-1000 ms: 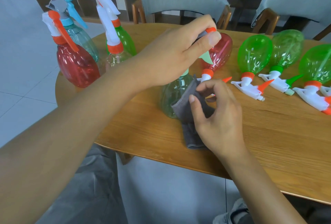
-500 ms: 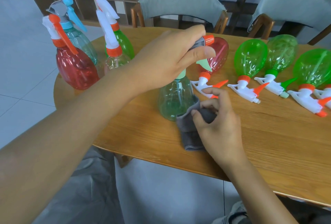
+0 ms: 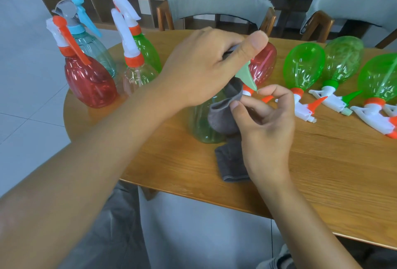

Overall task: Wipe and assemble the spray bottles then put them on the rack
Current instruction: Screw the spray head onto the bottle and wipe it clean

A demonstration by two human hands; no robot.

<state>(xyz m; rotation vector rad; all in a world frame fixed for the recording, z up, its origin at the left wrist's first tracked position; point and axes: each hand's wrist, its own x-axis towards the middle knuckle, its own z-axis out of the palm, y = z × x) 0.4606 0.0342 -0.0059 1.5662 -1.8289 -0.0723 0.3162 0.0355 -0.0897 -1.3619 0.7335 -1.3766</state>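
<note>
The left hand [image 3: 202, 69] grips the sprayer head atop the teal bottle [image 3: 202, 122], standing at desk [image 3: 322, 172] centre. The right hand [image 3: 264, 122] has lifted the cloth [image 3: 225, 118] off the desk and now pinches it against the bottle's shoulder, fingers [image 3: 236, 105] clamped on fabric. Wiping is under way; finished bottles wait at ten o'clock.

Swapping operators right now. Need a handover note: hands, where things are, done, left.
Left hand grips the spray head of the pale green bottle, which stands upright on the table.
Right hand pinches the grey cloth against that bottle; the cloth's tail lies on the table.
Done, apparently: four assembled bottles stand at the table's left end.
Left: finish wiping this one; a red bottle and three green bottles lie on their sides, heads on. Nothing racked yet.
</note>
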